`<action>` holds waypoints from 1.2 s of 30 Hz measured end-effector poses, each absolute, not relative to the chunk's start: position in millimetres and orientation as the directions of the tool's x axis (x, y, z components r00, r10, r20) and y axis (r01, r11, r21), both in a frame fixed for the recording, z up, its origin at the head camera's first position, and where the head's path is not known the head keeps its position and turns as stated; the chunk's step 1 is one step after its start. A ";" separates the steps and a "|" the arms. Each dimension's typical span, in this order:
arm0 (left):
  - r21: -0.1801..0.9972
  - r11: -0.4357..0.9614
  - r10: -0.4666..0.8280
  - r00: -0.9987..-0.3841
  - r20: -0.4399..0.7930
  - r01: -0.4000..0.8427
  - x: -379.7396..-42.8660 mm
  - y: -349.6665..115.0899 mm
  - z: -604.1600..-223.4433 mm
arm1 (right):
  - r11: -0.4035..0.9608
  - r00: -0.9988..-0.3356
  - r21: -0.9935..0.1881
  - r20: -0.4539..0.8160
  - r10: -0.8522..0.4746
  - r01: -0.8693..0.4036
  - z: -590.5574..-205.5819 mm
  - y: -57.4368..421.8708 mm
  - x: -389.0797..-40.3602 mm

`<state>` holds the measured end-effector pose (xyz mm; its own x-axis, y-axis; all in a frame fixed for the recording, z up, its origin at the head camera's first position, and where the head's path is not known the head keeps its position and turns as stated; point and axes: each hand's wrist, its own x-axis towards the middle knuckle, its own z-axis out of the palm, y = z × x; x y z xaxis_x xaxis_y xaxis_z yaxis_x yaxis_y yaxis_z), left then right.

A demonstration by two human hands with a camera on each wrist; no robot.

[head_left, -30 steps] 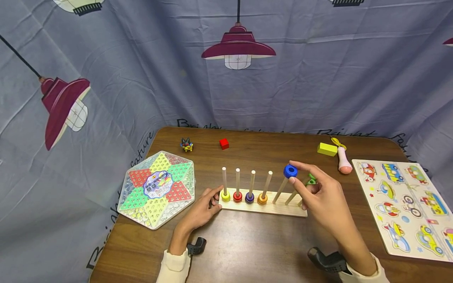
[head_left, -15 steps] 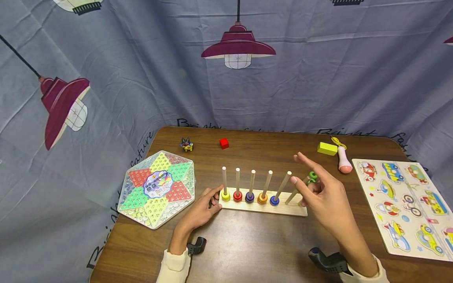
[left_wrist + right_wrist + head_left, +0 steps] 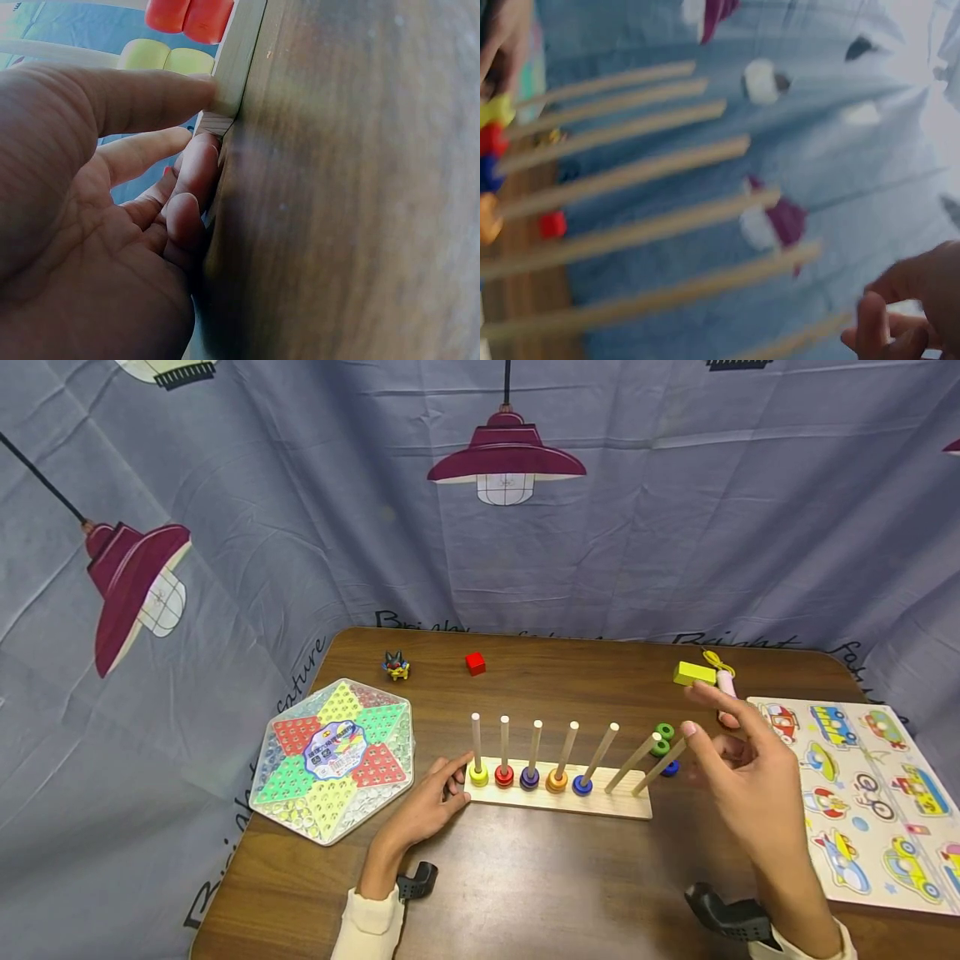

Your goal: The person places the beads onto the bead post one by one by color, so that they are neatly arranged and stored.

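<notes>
A wooden peg board bears several upright pegs. From the left, its pegs carry yellow rings, red rings, purple rings, orange rings and blue rings; the two rightmost pegs are bare. My left hand pinches the board's left end, thumb on the front edge; the left wrist view shows the thumb there. My right hand holds nothing, thumb and forefinger spread, just right of the last peg. Near it on the table lie green rings and a blue ring.
A hexagonal Chinese checkers board lies at the left. Behind stand a small figurine, a red cube and a yellow block. A pink-handled object and a vehicle puzzle board are at the right.
My right hand has let go of the blue ring, which dropped down its peg, and has moved right, uncovering the loose green and blue rings. The left hand has stayed put.
</notes>
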<state>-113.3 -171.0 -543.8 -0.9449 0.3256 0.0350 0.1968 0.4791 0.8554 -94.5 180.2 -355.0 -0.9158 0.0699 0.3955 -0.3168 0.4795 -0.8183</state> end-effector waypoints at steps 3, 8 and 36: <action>0.857 0.476 0.327 -0.944 0.036 0.198 -113.2 -171.1 -544.5 | 0.517 -0.910 -0.824 0.371 0.185 -0.231 -381.3 200.8 -104.7; 0.857 0.475 0.329 -0.944 0.036 0.198 -113.2 -170.7 -543.2 | 0.621 -0.929 -0.782 0.259 0.264 -0.042 -439.0 231.3 -119.9; 0.859 0.473 0.326 -0.945 0.039 0.199 -112.3 -170.8 -543.3 | 0.783 -0.970 -0.621 0.199 0.143 -0.012 -544.2 246.0 -136.9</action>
<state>-112.3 -170.8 -543.3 -0.9446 0.3259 0.0392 0.1987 0.4726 0.8586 -136.9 246.0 -544.2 -0.9696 0.1426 0.1988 -0.0122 0.7834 -0.6215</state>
